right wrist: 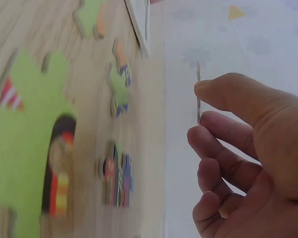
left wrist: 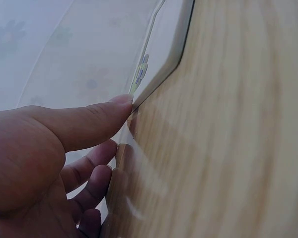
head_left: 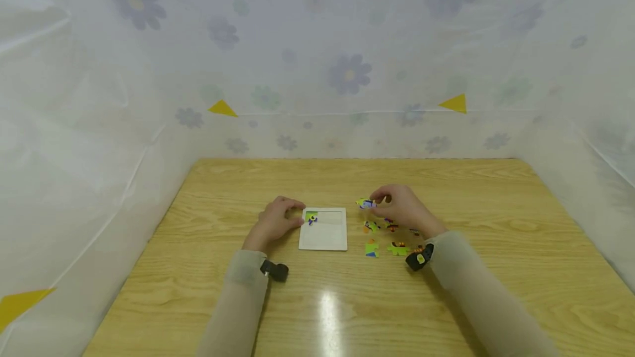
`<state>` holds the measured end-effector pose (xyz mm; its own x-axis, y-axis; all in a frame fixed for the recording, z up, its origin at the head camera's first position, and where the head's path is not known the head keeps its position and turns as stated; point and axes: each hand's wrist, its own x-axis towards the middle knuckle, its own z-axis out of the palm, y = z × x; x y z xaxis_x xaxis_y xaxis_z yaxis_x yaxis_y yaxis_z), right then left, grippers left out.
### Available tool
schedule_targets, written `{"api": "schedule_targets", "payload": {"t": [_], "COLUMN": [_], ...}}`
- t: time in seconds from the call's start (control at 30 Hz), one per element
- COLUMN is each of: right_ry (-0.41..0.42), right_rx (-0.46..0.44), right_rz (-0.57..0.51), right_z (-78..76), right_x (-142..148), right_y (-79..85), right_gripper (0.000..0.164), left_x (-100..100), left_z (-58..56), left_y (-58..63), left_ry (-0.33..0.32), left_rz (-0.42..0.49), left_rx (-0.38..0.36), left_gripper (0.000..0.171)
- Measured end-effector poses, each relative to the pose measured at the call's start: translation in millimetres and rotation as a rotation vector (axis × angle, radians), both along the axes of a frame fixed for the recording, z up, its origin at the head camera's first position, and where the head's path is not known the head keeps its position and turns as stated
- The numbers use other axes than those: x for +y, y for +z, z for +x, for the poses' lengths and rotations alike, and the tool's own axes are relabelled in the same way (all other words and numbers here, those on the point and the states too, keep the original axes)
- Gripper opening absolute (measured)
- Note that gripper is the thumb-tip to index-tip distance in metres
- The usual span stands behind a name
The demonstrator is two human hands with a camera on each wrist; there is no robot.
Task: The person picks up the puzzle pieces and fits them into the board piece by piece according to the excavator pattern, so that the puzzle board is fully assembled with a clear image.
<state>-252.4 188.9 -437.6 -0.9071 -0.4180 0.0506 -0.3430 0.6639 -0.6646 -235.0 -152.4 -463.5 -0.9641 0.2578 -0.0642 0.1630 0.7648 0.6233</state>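
Observation:
My right hand pinches a puzzle piece between thumb and fingers, above the table to the right of a square white puzzle tray. In the right wrist view the held puzzle piece shows edge-on as a thin upright line. One green puzzle piece lies in the tray's upper left corner. Beside that corner is my left hand, its thumb and index finger at the tray's edge. The left wrist view shows the thumb touching the rim, the other fingers loosely bent near the tabletop.
Several loose puzzle pieces lie right of the tray, among them a green and blue piece and a green piece near my right wrist. The wooden table ends at a flower-printed white curtain, with more white sheeting at both sides.

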Motion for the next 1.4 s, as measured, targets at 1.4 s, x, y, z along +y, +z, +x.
{"api": "schedule_targets", "payload": {"t": [1.4], "right_ry": [0.044], "right_rx": [-0.103], "right_rz": [0.027], "right_z": [-2.5], "right_x": [-101], "right_y": [-17.5], "right_gripper": [0.024], "left_x": [2], "left_z": [-2.5], "left_y": [-4.1], "left_ry": [0.012], "left_rz": [-0.014], "left_rx": [0.001], "left_gripper": [0.036]}}
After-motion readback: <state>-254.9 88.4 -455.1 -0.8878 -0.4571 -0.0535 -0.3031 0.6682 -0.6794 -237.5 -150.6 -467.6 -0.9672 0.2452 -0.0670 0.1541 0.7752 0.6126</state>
